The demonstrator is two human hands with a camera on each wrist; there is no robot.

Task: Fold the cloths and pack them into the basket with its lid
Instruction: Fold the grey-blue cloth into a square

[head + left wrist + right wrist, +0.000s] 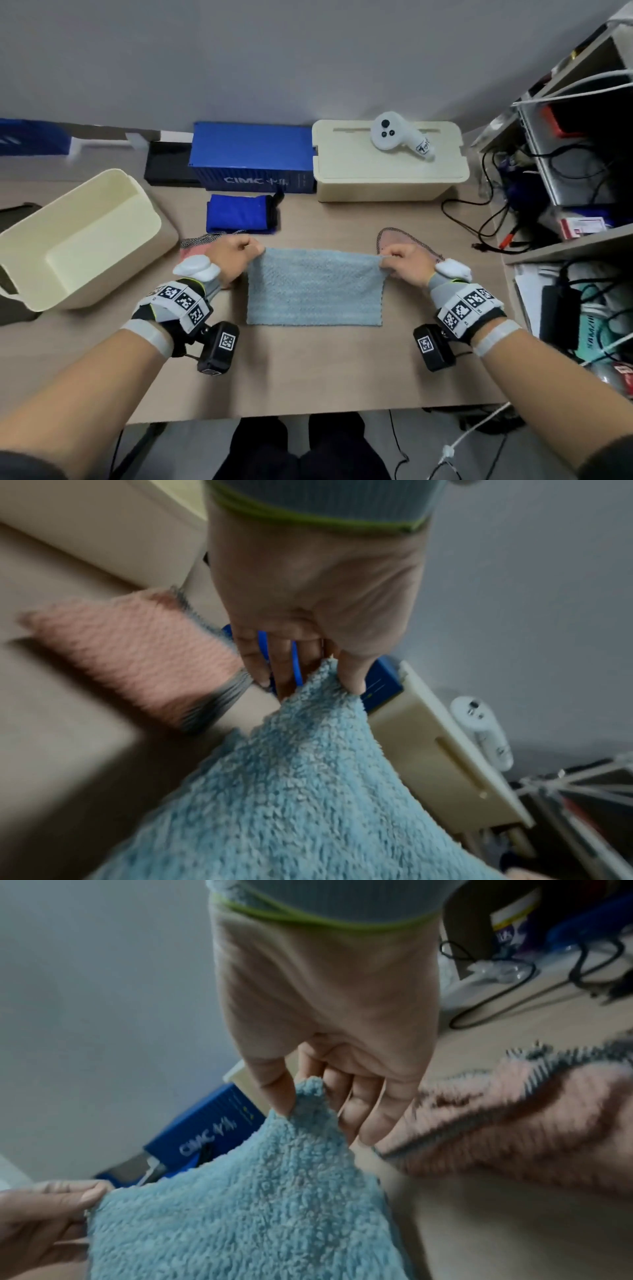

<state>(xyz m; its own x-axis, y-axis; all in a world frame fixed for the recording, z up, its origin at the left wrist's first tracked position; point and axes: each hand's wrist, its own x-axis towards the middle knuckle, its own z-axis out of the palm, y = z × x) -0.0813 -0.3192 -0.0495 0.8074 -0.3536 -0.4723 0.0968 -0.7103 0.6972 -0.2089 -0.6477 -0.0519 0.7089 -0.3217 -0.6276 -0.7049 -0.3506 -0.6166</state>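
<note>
Left hand [236, 255]: pinches cloth [314, 287] corner.
Right hand [407, 265]: pinches other far corner.
Advice: keep edge taut, fold toward near edge.

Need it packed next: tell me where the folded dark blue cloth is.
In the head view, the dark blue cloth lies on the table left of centre, just before the blue CIMC box.

1. The pink cloth [407, 241] lies mostly hidden behind the right hand [406, 262] and light blue cloth [313, 286].
2. Both wrist views blur it.
3. The cream basket [78, 236] is cut off at the left edge.
</note>
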